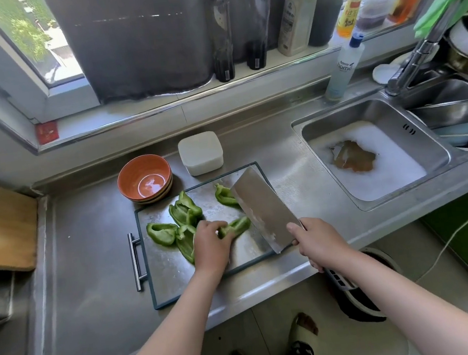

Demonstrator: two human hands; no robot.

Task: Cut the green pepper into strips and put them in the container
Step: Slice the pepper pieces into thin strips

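Centre of frame: the left hand [210, 246] curls its fingers over a green pepper piece [237, 226] on the steel cutting board [171, 273]. Lower right of centre, the right hand [317, 241] grips the handle of a cleaver [263, 212], its broad blade tilted just right of that piece. Other pepper pieces [185, 212] lie on the board's left half. Above the board stand an orange bowl [144, 178] and a white container [201, 153]. Upper right, behind the sink [381, 118], a bottle [342, 71] reads "home".
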